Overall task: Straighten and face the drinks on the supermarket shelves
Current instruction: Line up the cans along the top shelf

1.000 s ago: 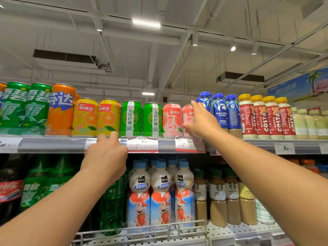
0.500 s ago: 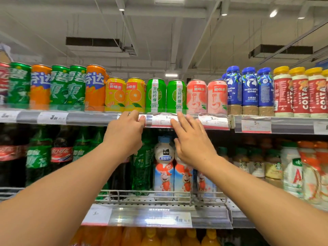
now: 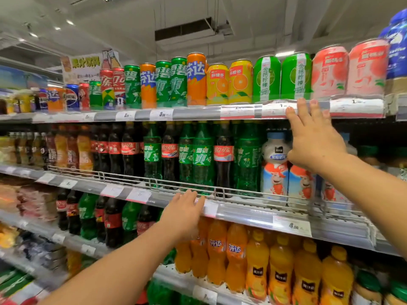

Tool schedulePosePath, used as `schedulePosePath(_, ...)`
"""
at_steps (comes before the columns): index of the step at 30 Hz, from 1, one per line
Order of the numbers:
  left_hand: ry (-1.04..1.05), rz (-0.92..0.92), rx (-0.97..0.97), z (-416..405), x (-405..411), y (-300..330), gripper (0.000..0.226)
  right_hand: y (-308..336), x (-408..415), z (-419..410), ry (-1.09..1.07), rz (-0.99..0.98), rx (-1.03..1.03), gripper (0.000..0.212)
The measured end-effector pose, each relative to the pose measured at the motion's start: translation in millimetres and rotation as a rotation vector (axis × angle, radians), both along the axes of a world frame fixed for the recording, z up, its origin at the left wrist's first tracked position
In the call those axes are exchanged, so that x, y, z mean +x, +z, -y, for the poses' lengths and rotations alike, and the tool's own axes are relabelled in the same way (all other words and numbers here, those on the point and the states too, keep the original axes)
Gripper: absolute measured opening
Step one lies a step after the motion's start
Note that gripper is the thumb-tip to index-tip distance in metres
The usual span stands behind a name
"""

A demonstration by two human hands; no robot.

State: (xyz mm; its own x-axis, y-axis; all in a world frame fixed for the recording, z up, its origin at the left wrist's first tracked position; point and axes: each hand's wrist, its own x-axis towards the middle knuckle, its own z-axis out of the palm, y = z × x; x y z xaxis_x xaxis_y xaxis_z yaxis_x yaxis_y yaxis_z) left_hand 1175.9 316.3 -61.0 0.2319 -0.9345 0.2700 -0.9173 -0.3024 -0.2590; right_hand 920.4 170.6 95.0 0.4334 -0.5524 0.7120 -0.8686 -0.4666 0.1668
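The cans (image 3: 240,81) are standing in a row on the top shelf (image 3: 198,113), bottles (image 3: 201,155) lining the shelf below. The right hand (image 3: 312,139), fingers spread, is touching the top shelf's front edge. The left hand (image 3: 184,213), open, is resting against the lower shelf's rail (image 3: 253,213).

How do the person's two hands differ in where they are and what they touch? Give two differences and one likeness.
The right hand reaches high, fingertips on the top shelf edge; the left hand sits lower, at the wire rail of the next shelf down. Both are open and hold nothing.
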Motion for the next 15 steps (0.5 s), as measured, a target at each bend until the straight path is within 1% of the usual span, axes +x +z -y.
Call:
schedulePosePath(2,0.034,-0.043,0.058,-20,10,-10,0.079,1,4,-6,0.019,0.054,0.027,0.096)
schedulePosePath(4,0.038,-0.043,0.057,-37,20,-10,0.065,-10,12,-16,0.047,0.088,0.021,0.088)
schedulePosePath(6,0.061,-0.061,0.032,-49,31,-3,0.058,-38,25,-28,0.111,0.044,-0.014,0.078)
schedulePosePath(7,0.071,-0.078,0.011,-53,37,1,0.057,-57,33,-34,0.159,0.006,-0.007,0.077)
schedulePosePath(9,0.067,-0.121,-0.035,-53,48,7,0.061,-95,49,-45,0.251,-0.059,0.097,0.08)
schedulePosePath(10,0.059,-0.139,-0.05,-50,54,7,0.067,-112,58,-48,0.269,-0.081,0.168,0.081)
schedulePosePath(13,0.025,-0.143,-0.081,-36,71,6,0.082,-145,84,-46,0.24,-0.149,0.3,0.081)
schedulePosePath(15,-0.003,-0.131,-0.102,-26,84,2,0.082,-152,97,-44,0.178,-0.166,0.333,0.08)
